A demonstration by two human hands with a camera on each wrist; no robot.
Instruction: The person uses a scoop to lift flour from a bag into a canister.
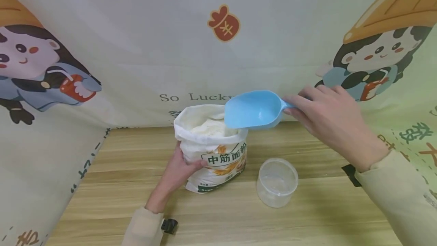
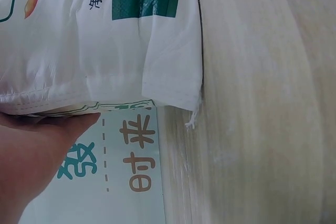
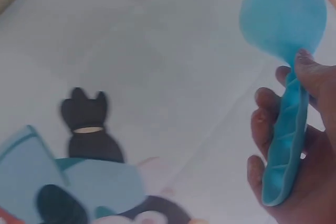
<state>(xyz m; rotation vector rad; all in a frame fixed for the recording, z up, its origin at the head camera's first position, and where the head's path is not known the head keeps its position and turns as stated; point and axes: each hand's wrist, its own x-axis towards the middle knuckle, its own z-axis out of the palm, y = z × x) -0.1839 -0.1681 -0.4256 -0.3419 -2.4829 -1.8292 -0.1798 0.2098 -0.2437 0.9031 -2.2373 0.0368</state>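
A white flour bag (image 1: 201, 175) stands upright on the table with its top rolled open, white flour (image 1: 209, 127) visible inside. My left hand (image 1: 182, 170) grips its left side, thumb across the front; the other fingers are mostly hidden behind the bag. In the left wrist view, the lower part of the bag fills the upper left. My right hand (image 1: 331, 111) holds a light blue scoop (image 1: 252, 109) by its handle, fingers wrapped round the ribbed grip (image 3: 286, 145) in the right wrist view. The scoop's bowl overlaps the bag's right rim, and no flour shows in it.
Right of the bag, a clear round plastic tub (image 1: 271, 199) stands on the wood-grain table (image 1: 218, 223) with its top open. A printed cloth backdrop (image 1: 153, 41) rises behind the table and along both sides. The bag stands close to its back part.
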